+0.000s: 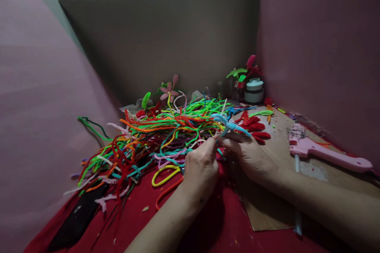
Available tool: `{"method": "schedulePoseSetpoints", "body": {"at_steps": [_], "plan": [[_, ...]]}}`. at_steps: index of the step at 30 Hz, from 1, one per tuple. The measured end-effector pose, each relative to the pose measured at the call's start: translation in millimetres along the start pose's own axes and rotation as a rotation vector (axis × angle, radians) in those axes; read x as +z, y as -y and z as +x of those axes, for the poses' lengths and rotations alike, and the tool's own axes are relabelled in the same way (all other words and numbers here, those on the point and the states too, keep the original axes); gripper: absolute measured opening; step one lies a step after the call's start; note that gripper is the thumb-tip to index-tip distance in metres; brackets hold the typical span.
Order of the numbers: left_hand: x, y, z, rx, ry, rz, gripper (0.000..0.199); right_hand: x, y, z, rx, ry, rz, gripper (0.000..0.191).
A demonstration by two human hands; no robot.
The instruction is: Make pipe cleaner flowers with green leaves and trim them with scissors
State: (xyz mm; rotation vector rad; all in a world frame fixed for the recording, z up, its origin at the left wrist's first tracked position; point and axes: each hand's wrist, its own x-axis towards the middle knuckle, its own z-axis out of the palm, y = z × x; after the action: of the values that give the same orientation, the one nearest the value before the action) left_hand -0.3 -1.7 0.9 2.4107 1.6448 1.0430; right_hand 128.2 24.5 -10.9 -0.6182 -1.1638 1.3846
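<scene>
A light blue pipe-cleaner flower (230,125) with narrow petals stands up from between my fingertips. My right hand (247,156) pinches it from beneath with thumb and fingers. My left hand (202,166) is closed at the flower's base, its fingertips meeting those of the right; the stem is mostly hidden by the fingers. Just left of my left hand are scissors (165,180) with one yellow and one orange handle loop, partly covered by my wrist. Behind both hands spreads a large tangled heap of coloured pipe cleaners (178,120).
A pink glue gun (329,154) with a clear glue stick (297,166) lies on a brown board (267,213) at right. Red pipe-cleaner petals (252,124) lie beyond my right hand. A lidded jar (254,91) and finished flowers (170,91) stand near the back wall.
</scene>
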Motion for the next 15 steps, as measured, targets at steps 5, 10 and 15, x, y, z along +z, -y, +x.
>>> {"method": "schedulePoseSetpoints", "body": {"at_steps": [5,10,15], "plan": [[2.8,1.3,1.5,-0.095,0.0,-0.242,0.021,-0.7,-1.8,-0.5,0.022,0.002,0.03,0.01],[-0.1,-1.7,8.1,-0.312,0.075,-0.643,0.025,1.5,6.1,-0.4,0.022,0.066,-0.008,0.016],[-9.5,-8.1,12.7,-0.494,0.187,-1.023,0.024,1.2,6.3,-1.2,0.064,0.141,-0.031,0.026]]}}
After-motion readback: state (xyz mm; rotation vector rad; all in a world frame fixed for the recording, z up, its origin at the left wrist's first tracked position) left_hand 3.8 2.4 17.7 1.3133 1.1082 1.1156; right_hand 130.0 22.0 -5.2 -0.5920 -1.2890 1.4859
